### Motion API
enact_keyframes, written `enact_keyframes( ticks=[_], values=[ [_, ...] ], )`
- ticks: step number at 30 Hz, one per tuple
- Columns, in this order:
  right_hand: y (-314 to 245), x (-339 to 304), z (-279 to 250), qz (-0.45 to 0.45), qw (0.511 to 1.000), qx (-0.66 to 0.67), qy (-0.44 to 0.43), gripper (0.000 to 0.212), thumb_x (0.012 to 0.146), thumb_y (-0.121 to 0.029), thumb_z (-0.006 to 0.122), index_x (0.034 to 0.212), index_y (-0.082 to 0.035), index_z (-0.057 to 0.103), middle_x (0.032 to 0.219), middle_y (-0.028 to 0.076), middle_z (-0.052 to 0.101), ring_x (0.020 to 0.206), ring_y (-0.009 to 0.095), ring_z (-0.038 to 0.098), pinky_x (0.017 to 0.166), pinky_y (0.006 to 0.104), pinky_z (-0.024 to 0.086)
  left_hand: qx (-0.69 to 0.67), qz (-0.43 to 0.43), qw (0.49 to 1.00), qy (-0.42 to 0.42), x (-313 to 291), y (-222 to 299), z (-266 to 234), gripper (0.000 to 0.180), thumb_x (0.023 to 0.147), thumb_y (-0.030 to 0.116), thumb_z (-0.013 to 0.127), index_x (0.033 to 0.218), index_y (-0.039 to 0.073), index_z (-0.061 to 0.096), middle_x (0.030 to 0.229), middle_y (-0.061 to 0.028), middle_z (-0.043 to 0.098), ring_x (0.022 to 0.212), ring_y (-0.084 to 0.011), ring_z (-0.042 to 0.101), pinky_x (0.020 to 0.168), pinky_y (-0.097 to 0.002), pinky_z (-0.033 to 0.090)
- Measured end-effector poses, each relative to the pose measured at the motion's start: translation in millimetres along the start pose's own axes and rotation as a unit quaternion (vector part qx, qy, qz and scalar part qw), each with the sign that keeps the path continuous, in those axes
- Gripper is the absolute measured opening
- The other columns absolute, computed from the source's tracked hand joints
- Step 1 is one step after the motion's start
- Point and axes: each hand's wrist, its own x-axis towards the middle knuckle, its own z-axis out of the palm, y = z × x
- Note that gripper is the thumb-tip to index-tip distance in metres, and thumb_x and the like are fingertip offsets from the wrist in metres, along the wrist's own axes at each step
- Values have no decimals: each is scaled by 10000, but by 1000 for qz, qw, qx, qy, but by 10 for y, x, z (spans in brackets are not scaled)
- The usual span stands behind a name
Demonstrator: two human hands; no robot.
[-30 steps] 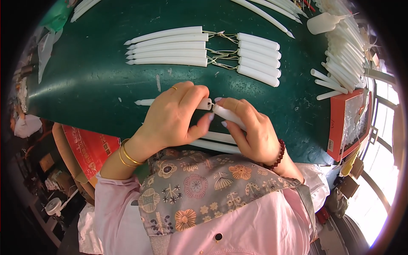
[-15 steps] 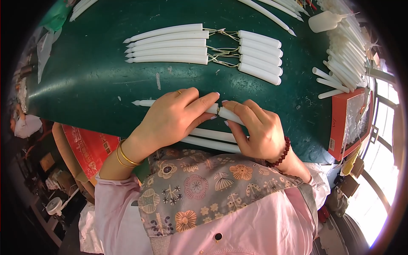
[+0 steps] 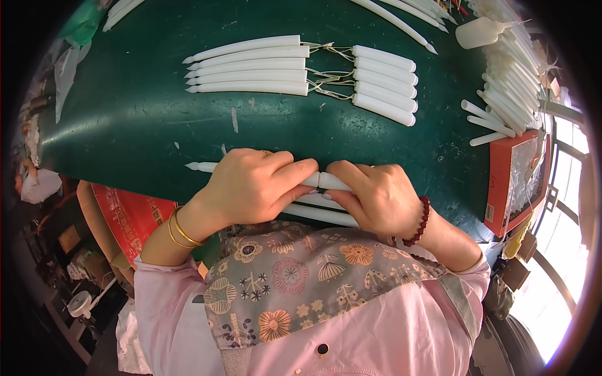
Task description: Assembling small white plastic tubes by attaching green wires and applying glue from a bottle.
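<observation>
My left hand (image 3: 254, 185) is closed around a long white taper candle (image 3: 203, 167) whose pointed flame-shaped tip sticks out at the left. My right hand (image 3: 384, 197) grips a short white tube (image 3: 333, 182) against the candle's right end. Only a thin seam shows between the two pieces. Just nearer to me, two long white sticks (image 3: 323, 215) lie at the table edge, partly covered by my hands. Beyond my hands rests a row of several flame-tipped candles (image 3: 251, 64), joined by thin loose wires (image 3: 329, 74) to several short tubes (image 3: 384, 86).
The green table (image 3: 144, 135) carries a pile of white tubes (image 3: 505, 100) at the right, beside a white squeeze bottle (image 3: 480, 32) and a red box (image 3: 511, 182). More candles (image 3: 401, 28) lie at the far edge. A red carton (image 3: 132, 219) stands below the table's left side.
Both hands have come slightly toward me. The gap with wire between candle and short tube has closed to a thin seam, and the tube now lies in line with the candle.
</observation>
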Motion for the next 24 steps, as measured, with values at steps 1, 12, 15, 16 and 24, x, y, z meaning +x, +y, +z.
enact_keyframes(
  ticks=[1, 12, 15, 16, 24],
  values=[
    [-14, -8, -3, 23, 999, 18, -21, 253, 936, -188, 749, 1132, -62, 652, 819, 150, 691, 670, 366, 684, 579, 431, 536, -1, 0, 1000, 0, -4, 30, 1, 327, 868, 266, 806, 1129, 90, 716, 707, -17, 545, 552, -226, 600, 528, -357, 501],
    [36, -141, 67, -24, 999, -7, -38, 337, 940, -234, 760, 1157, -3, 647, 781, 159, 693, 646, 366, 681, 547, 443, 523, 98, 55, 994, -15, -40, 198, 47, 398, 732, 159, 837, 1112, 60, 772, 719, -4, 521, 547, -173, 542, 510, -308, 438],
    [71, -153, 75, -32, 999, -21, -36, 353, 932, -243, 768, 1159, 0, 648, 785, 148, 695, 635, 344, 683, 534, 435, 521, 60, 35, 998, -3, -29, 195, 109, 393, 734, 158, 827, 1109, 54, 772, 715, -2, 515, 543, -173, 535, 505, -312, 428],
    [58, -150, 70, -29, 999, -10, -37, 350, 926, -239, 771, 1155, -3, 650, 777, 140, 688, 623, 337, 677, 531, 430, 521, 59, 37, 998, -5, -30, 199, 114, 393, 734, 158, 827, 1109, 54, 772, 715, -2, 515, 543, -173, 535, 505, -312, 428],
    [23, -83, 102, -29, 998, -64, 1, 337, 894, -213, 781, 1148, -20, 670, 715, 97, 635, 562, 298, 638, 502, 410, 497, 65, 40, 997, 22, 70, 104, 131, 391, 712, 126, 830, 1090, 47, 771, 729, -11, 542, 553, -184, 544, 517, -330, 432]
  ],
)
